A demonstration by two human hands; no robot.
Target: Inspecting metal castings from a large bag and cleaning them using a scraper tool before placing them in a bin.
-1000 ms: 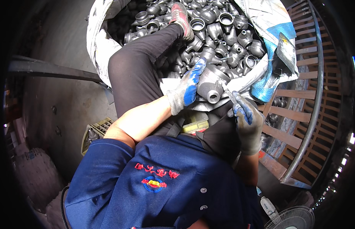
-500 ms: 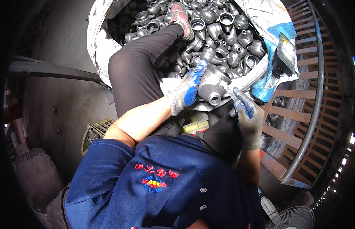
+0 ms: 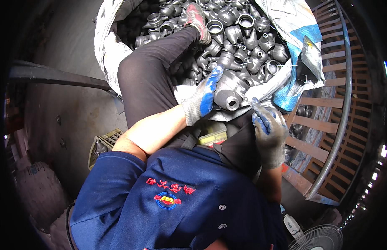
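Note:
My left hand (image 3: 204,96), in a grey-white glove with blue coating, grips a dark grey metal pipe fitting (image 3: 227,92) from its left side. The fitting is a hollow casting with a wide body, and its narrow round opening faces me. My right hand (image 3: 269,129), gloved alike, is closed just right of the fitting. A thin pale piece (image 3: 246,99) shows between its fingertips and the fitting; its kind and how it is held are unclear. Beyond lies a heap of similar fittings (image 3: 233,35) in a large white woven sack (image 3: 106,54).
My shoe (image 3: 195,16) rests on the heap. A blue strap (image 3: 287,98) hangs at the sack's right, beside a slatted metal rack (image 3: 322,129). A yellow crate (image 3: 95,156) stands at left, a yellow box (image 3: 213,133) between my legs. A fan (image 3: 320,239) is at lower right.
My right hand has drawn slightly down and away from the fitting. The fitting has tilted and shifted a little left and up in my left hand.

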